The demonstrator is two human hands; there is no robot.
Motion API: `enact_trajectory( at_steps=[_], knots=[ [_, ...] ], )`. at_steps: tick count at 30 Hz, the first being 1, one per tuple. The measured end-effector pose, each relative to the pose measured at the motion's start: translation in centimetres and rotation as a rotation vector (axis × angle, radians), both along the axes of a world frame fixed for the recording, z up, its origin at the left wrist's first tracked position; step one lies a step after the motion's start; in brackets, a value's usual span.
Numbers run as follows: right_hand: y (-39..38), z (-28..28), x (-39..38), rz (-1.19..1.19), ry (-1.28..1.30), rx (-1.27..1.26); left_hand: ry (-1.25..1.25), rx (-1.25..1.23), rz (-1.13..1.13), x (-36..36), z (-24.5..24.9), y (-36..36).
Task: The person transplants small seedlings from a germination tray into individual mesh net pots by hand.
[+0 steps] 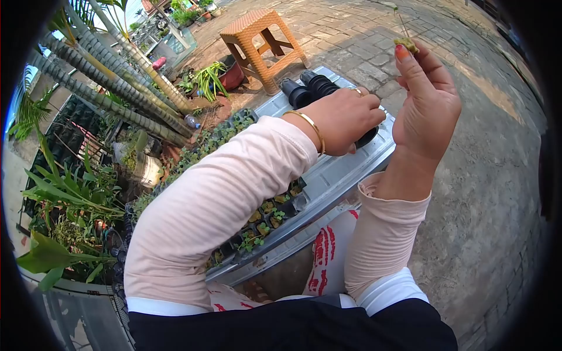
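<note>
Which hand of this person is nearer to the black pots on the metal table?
Left. The left hand is over the black pots, partly hiding them; the right hand is raised apart from them, pinching a small seedling.

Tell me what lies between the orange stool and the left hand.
In the head view, black pots on the metal surface lie between the orange stool and the left hand.

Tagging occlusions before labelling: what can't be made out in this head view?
All head view:
- Left hand: its own back hides most fingertips, so grip on the black pots is unclear.
- Seedling trays: middle hidden by the left sleeve.
- Held seedling: right hand covers part of its plug; leaves too small to count.
</note>
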State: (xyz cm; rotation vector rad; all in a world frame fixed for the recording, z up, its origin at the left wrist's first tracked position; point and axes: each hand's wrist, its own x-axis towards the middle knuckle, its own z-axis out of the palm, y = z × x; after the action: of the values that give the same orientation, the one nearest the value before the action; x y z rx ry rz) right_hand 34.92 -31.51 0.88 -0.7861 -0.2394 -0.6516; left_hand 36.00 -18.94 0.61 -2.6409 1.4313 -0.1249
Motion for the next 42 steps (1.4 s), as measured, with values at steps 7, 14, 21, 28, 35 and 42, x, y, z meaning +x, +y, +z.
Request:
enact_trajectory(
  at_steps=[7, 14, 21, 28, 35, 42],
  knots=[
    [0.5, 0.1, -0.4, 0.014, -0.039, -0.041, 0.007, -0.067, 0.020, 0.3, -2.5, -1.0],
    [0.9, 0.3, -0.7, 0.027, -0.032, -0.039, 0.069, -0.002, 0.071, -0.4, -2.6, -1.9],
    [0.2, 0.7, -1.5, 0.016, -0.049, -0.013, -0.049, -0.263, -0.072, -2.0, -2.6, -1.6],
    [0.1, 1.6, -3.7, 0.056, -0.159, -0.078, 0.269, -0.754, 0.170, -6.4, 1.8, 2.3],
    [5.8, 3.0, -7.9, 0.317, -0.281, -0.206, 0.223, -1.526, 0.470, -18.6, 5.4, 10.9],
    [15.5, 2.6, -14.9, 0.467, -0.462, -0.570, 0.215, -2.150, 0.440, -30.4, 4.5, 17.4]
  ],
)
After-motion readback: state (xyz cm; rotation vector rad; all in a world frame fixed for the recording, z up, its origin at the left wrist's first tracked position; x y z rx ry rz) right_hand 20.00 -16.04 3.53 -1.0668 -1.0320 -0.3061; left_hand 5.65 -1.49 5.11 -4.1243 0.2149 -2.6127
